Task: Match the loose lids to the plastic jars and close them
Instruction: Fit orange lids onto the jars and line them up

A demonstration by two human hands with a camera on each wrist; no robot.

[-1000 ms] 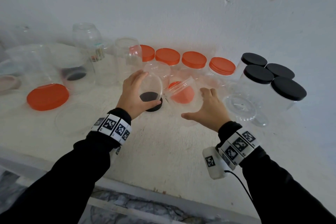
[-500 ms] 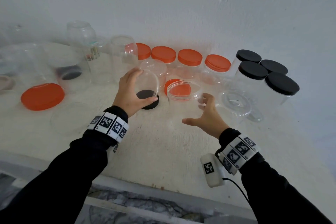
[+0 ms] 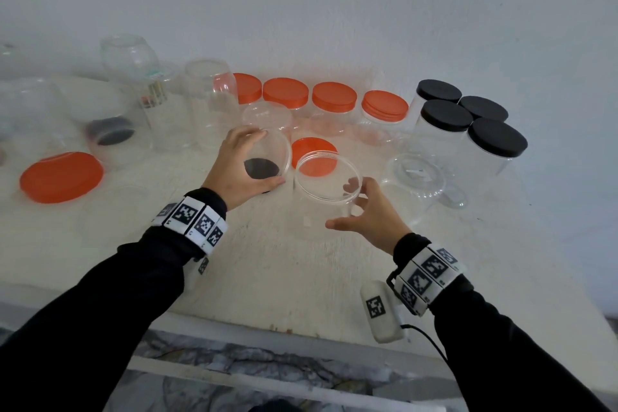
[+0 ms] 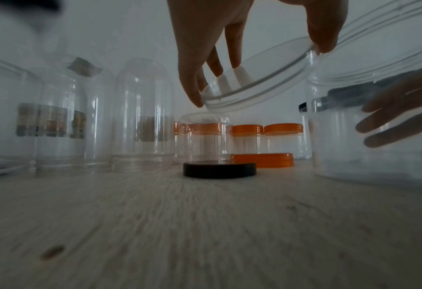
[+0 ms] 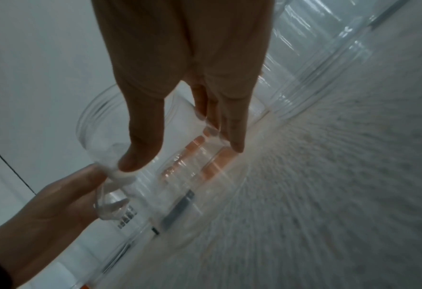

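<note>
White table point(image 3: 301, 278): left hand point(image 3: 235, 167) holds clear lid point(image 3: 272, 157), right hand point(image 3: 366, 211) grips jar point(image 3: 326, 191).

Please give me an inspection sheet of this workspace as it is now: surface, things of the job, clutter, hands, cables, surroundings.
Surface: white table, worn and speckled.
Job's things: clear lid held tilted above a loose black lid; open clear jar upright; loose orange lid at the left; another orange lid behind the jar; four orange-capped jars and four black-capped jars closed at the back.
Clutter: several uncapped clear jars at the left, some upside down.
Hands: left hand grips the clear lid; right hand holds the open jar.
Cables: black cable from the right wrist device.
Surroundings: white wall.
</note>
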